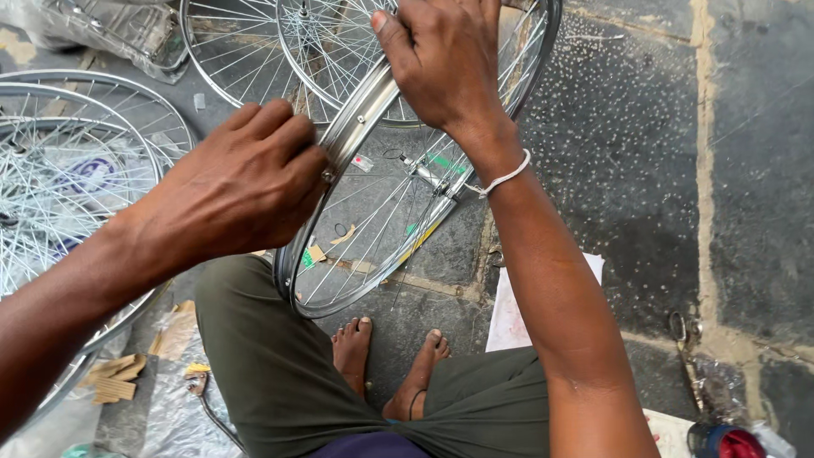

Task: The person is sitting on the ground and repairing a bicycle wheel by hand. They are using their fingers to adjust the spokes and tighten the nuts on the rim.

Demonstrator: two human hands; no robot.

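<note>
A shiny steel bicycle wheel rim (356,114) with thin spokes and a hub (428,178) stands tilted above my lap. My left hand (242,182) is closed against the rim's near left side, fingertips pinching at a spoke end by the rim. My right hand (441,59) grips the rim's upper part from above, fingers wrapped over it, a white band on the wrist. Below the wheel are my bare feet (390,365) and olive trousers (280,365).
Several more spoked wheels (76,170) lie stacked at the left, and others (254,51) at the top. Cardboard scraps (114,377) and plastic sheet lie lower left. White paper (509,318) lies on the dark stone floor; pliers (687,356) and a red-capped container (729,441) sit lower right.
</note>
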